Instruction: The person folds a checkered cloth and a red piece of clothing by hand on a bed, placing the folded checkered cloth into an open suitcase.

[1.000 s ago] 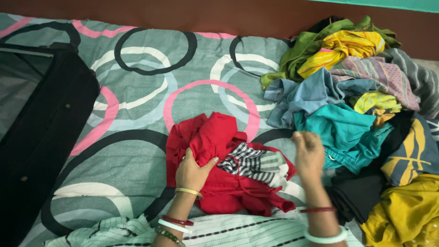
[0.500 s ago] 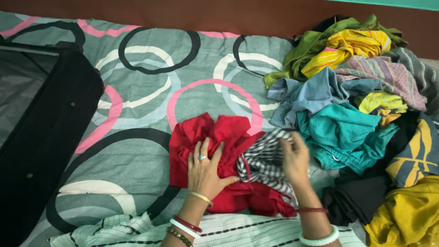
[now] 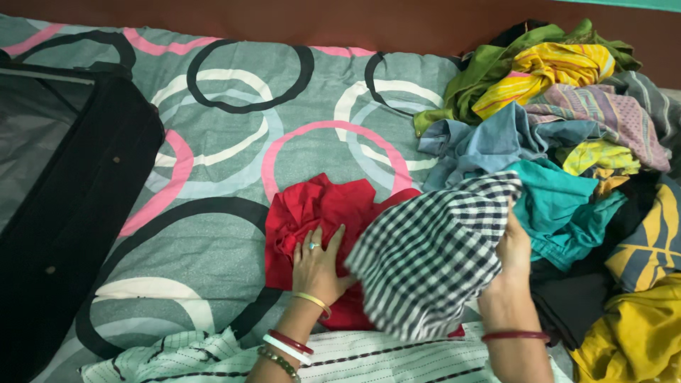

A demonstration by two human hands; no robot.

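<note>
The left hand [image 3: 317, 264] presses spread fingers flat on the red garment [image 3: 312, 209] while the right hand [image 3: 512, 250], fingers clamped, lifts the black-and-white checked cloth [image 3: 433, 252].

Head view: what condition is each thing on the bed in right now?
Checked cloth: lifted, spread out by the right hand.
Red garment: crumpled, pressed flat under the left hand.
Black suitcase: lying open.
Clothes pile: heaped, unfolded.

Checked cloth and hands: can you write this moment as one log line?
left hand: flat on red garment | right hand: lifting checked cloth | clothes pile: right | black suitcase: left
</note>
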